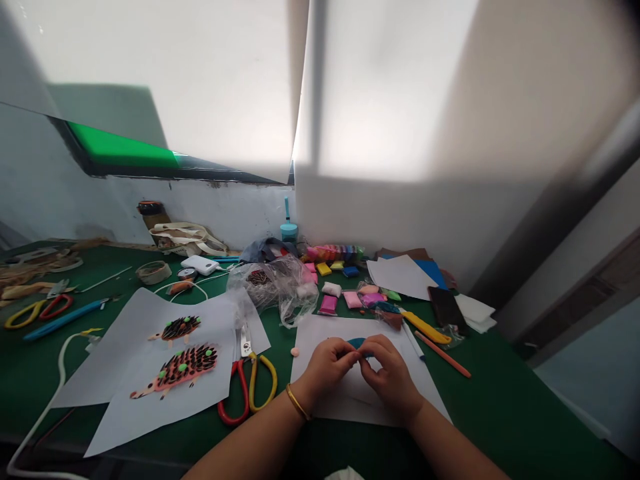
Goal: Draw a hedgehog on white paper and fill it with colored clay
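Both hands meet over a white sheet of paper (333,327) near the table's front edge. Between their fingertips is a small blue piece (357,343), partly covered by the fingers. My left hand (330,363), with a gold bangle on the wrist, pinches it from the left side. From the right, my right hand (390,373) closes thumb and fingers on the same piece. A small peach-coloured lump (295,352) lies just left of the paper. Coloured clay packets, such as a magenta one (329,305), lie beyond the sheet.
Red-and-yellow scissors (249,383) lie left of my hands, beside paper (125,413) bearing two hedgehog figures (187,369). A yellow cutter (427,328), an orange stick (443,355) and a dark phone (447,308) are at the right. A plastic bag (280,283) sits behind.
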Demonstrator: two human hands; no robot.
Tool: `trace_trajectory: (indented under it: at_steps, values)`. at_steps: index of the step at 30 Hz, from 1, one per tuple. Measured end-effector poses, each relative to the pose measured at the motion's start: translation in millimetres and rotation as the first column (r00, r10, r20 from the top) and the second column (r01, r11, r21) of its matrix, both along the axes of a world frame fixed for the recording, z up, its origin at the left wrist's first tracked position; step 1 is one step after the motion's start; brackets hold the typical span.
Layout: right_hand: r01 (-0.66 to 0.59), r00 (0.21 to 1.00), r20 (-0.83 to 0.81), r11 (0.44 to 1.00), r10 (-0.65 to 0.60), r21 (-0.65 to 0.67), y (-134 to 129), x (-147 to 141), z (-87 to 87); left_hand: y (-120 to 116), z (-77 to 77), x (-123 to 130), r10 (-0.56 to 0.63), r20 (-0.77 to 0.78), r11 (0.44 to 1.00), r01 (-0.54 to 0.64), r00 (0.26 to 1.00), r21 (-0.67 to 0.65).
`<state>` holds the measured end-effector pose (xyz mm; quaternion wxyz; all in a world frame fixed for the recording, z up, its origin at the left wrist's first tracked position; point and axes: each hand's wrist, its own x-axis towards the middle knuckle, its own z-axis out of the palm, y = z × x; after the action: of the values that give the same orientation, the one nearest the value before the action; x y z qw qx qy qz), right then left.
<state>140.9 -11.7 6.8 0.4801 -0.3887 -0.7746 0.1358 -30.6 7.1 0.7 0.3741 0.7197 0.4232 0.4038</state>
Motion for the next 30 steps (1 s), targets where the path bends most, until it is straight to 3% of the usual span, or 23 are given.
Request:
trace_trajectory:
  at_steps: [12,15,20,23,26,30]
  values:
    - [-0.02,1.0,-0.006,1.0,0.019,-0.019,-2,-1,0.4,-3,2.6,3,0.024,-0.037,1.0,-0.024,0.999,0.011]
    - [0.026,0.997,-0.067,0.999,-0.029,-0.044,3,6,-1.5,-1,1.9,1,0.048,0.068,0.998,-0.045,0.997,-0.047]
    - [0.287,0.934,-0.16,0.937,-0.32,-0.2,23,35,-7.4,7,1.9,-5,0.086,0.369,0.982,-0.015,0.925,-0.19]
    - [0.308,0.924,-0.16,0.925,-0.347,-0.224,36,54,-13.4,9,1.8,-6,0.078,0.432,0.976,0.02,0.899,-0.218]
    - [0.331,0.935,-0.054,0.917,-0.35,-0.223,46,65,-22.6,9,1.2,-5,0.063,0.461,0.968,0.058,0.885,-0.243]
    - [0.421,0.899,0.206,0.892,-0.386,-0.166,52,69,-35.1,9,-0.5,-5,0.05,0.487,0.954,0.103,0.872,-0.282]
